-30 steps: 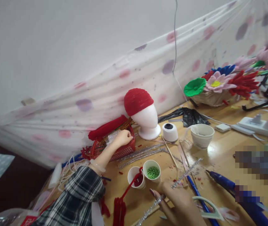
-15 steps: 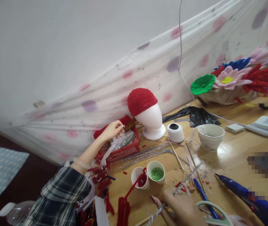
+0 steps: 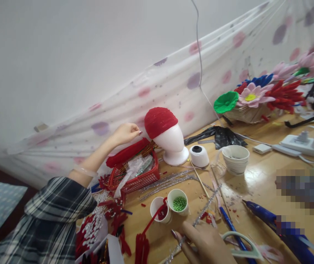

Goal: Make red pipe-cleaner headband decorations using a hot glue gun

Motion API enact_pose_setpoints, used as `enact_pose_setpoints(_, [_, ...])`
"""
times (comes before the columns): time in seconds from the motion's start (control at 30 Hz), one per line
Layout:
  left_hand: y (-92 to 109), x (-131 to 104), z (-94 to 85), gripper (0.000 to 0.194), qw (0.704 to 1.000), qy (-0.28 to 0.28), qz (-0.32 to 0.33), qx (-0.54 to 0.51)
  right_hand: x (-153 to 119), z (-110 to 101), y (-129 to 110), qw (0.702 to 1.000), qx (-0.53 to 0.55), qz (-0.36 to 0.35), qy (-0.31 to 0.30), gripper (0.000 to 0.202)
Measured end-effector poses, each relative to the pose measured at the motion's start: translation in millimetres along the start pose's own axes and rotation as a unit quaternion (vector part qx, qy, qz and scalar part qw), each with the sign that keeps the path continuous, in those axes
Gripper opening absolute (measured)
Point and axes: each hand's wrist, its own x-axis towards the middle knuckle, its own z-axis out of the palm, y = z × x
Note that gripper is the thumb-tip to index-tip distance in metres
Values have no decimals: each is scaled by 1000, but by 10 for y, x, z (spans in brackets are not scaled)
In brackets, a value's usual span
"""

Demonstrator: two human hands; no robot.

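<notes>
My left hand (image 3: 126, 133) is raised above the back of a red plastic basket (image 3: 143, 181), left of a white foam head (image 3: 170, 141) in a red cap (image 3: 161, 121). Its thumb and finger are pinched; anything between them is too small to make out. At the bottom, my right hand (image 3: 201, 242) has its fingers closed on a silver tinsel pipe cleaner (image 3: 206, 204), which sticks out above and below the hand. Just beyond that hand stand a paper cup of green beads (image 3: 179, 203) and a cup of red beads (image 3: 162, 212). Scissors with pale green handles (image 3: 242, 234) lie beside it.
More silver pipe cleaners (image 3: 168, 181) lie before the basket. A white thread cone (image 3: 199, 157) and white bowl (image 3: 236, 159) stand behind. At right are a blue glue gun (image 3: 280, 229), power strip (image 3: 305, 145) and basket of fuzzy flowers (image 3: 256, 97). Red stems (image 3: 142, 245) lie in front.
My left hand has lifted up and left, off the basket's contents. My right hand still grips the silver pipe cleaner. The view has shifted slightly to the right.
</notes>
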Motion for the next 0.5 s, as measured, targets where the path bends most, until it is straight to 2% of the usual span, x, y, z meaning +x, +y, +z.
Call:
enact_pose_setpoints(0.13, [-140,-83,-140,21,999,8,0,35,-18,13,4,1000,11,-4,-9,21])
enact_pose_setpoints(0.3, [-314,-144,-200,22,998,16,-4,55,-22,14,10,999,15,-9,-30,20])
enact_pose_setpoints(0.4, [-464,-102,-228,25,998,21,-20,58,-42,38,22,1000,11,-9,-27,19])
enact_pose_setpoints(0.5, [-683,-6,-259,19,997,13,-46,54,-76,83,47,1000,-14,-18,-14,19])
